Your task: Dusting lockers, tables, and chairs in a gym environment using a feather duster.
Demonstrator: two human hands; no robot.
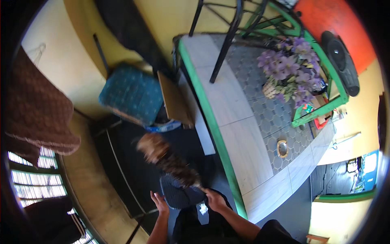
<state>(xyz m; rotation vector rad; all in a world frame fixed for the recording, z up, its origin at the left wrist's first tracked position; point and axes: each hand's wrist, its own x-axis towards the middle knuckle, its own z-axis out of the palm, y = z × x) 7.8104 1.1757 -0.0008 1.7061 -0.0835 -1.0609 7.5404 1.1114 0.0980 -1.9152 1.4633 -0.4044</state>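
My right hand (215,199) grips the handle of a brown feather duster (173,166), whose light brown head is blurred. The duster slants away to the upper left, over a dark padded seat (179,192). My left hand (160,202) is beside the seat's left edge, with fingers apart and nothing in it. Whether the duster touches the seat I cannot tell.
To the right stands a tiled counter (237,137) with a green edge, bearing purple flowers (286,65), an ashtray (282,148) and black metal legs (227,48). A teal padded seat (132,93) and a cardboard piece (173,100) lie ahead. Brown cloth (39,106) hangs left.
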